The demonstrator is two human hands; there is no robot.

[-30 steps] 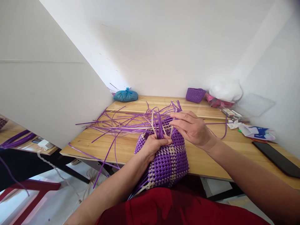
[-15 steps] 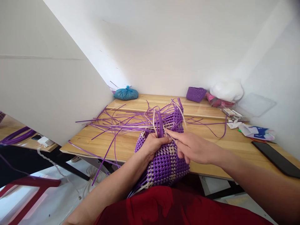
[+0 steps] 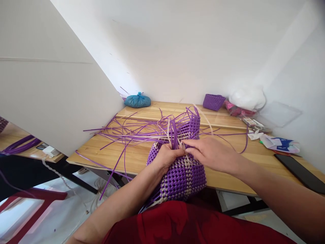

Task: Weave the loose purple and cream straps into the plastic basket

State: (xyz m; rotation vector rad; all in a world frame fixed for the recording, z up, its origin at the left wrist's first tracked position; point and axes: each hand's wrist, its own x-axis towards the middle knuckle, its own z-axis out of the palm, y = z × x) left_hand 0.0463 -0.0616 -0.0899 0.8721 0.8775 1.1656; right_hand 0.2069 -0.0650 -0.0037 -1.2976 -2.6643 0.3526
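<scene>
Fingers of my left hand [image 3: 166,157] clamp the basket [image 3: 179,181] by its rim at the near edge of the table [image 3: 220,182], presumably to steady it while my right hand [image 3: 209,154] pinches a pale strip [image 3: 207,119] beside that thumb

Purple basket [image 3: 177,184] with cream bands, chunky weave, definitely unfinished — it sat at the wooden table's [image 3: 228,169] near edge, loose purple strips [image 3: 174,132] and cream strips [image 3: 169,130] bunched upright and sprawling leftward.
</scene>
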